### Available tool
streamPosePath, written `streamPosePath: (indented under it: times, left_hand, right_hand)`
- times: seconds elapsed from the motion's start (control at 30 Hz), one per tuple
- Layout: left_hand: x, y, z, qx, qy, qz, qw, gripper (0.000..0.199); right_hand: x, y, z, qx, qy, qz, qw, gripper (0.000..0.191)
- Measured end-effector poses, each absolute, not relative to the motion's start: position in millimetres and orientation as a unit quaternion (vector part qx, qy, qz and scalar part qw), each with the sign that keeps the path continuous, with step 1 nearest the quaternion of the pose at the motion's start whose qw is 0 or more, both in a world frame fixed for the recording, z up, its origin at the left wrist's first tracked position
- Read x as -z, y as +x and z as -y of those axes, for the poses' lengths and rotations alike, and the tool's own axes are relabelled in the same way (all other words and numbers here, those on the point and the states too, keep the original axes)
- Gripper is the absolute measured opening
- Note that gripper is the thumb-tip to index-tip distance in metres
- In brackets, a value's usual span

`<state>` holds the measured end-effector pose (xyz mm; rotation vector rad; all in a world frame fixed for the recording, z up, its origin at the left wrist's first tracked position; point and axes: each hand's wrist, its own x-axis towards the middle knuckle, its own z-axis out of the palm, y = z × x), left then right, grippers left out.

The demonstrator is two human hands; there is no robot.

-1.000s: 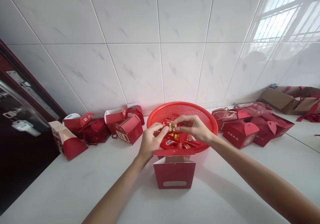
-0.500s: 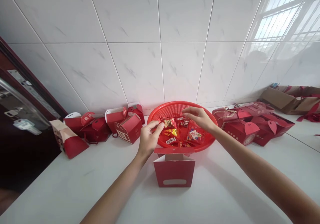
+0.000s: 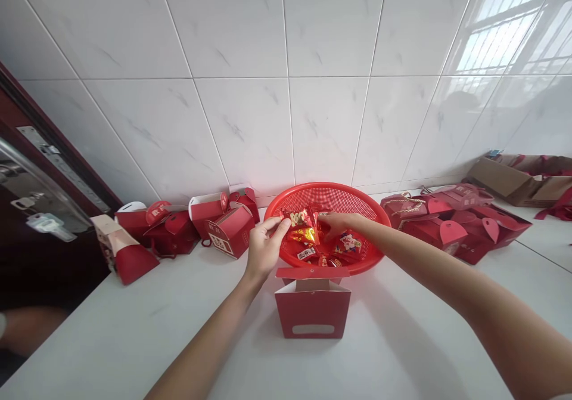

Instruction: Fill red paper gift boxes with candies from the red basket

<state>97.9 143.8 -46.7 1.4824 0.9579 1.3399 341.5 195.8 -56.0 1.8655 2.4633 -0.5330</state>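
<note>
My left hand [image 3: 267, 242] pinches a red-wrapped candy [image 3: 298, 217] between thumb and fingers, above the left side of a red plastic basket [image 3: 333, 192]. Just below it shows a shiny gold candy wrapper [image 3: 304, 235]. My right hand [image 3: 342, 223] is down in the basket, fingers bent together among the wrapped candies; its fingertips are partly hidden, so what they grip does not show. A red packet with a white label [image 3: 349, 244] lies below that hand. In front of the basket stands a red paper box [image 3: 313, 313] with its top open.
Several red gift boxes [image 3: 230, 231] stand left of the basket, and more folded boxes [image 3: 435, 233] sit on the right. A brown cardboard carton [image 3: 504, 179] is at the far right. White tiles back the white table [image 3: 214, 310]. Another person's limb [image 3: 33, 328] shows at lower left.
My right hand has lowered from above the basket's back into the candies and moved slightly left. My left hand keeps its pinch on the candy, almost in the same place.
</note>
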Motion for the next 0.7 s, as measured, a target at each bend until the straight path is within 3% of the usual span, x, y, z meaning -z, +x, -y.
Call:
streamPosePath:
  times: [0.13,0.23,0.47,0.7]
  left_hand:
    - [47,99,-143,-0.540,0.601,-0.383,0.448,0.037]
    - [47,100,-143,-0.544,0.598,-0.381,0.449,0.037]
    - [45,99,-143,-0.541,0.600,-0.385,0.447,0.038]
    - [48,99,-143,-0.536,0.614,-0.383,0.435,0.032]
  right_hand:
    - [57,336,-196,0.160,0.598,-0.784,0.048,0.034]
    - [52,336,-194,0.153,0.598,-0.785,0.050,0.021]
    - [43,339,-190,0.184,0.582,-0.792,0.027,0.019]
    - [40,342,-186,0.221,0.577,-0.786,-0.014,0.046]
